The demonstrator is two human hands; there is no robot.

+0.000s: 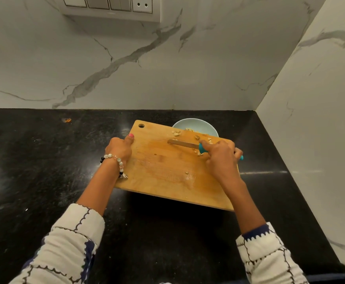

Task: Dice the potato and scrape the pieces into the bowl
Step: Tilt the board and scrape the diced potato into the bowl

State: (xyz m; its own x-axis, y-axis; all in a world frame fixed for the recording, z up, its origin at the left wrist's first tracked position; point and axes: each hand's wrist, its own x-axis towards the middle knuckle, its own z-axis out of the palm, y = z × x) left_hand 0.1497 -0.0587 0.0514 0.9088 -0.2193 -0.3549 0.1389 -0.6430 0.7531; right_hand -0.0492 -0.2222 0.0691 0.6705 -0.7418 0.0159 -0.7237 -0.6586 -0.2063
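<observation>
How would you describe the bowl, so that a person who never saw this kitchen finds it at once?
Start at the black countertop, in the corner where the two marble walls meet. A wooden cutting board is held there by both hands, and the bowl sits behind the board's far edge, partly hidden by it. It is the only pale blue, round thing there, with a few potato pieces inside.

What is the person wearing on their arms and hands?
Both arms wear white sleeves with dark blue scalloped lines and patches, pushed up from the wrists. The left hand has a bracelet of clear, white and black beads at the wrist and a pink-painted thumbnail. The right hand shows no jewellery.
</observation>
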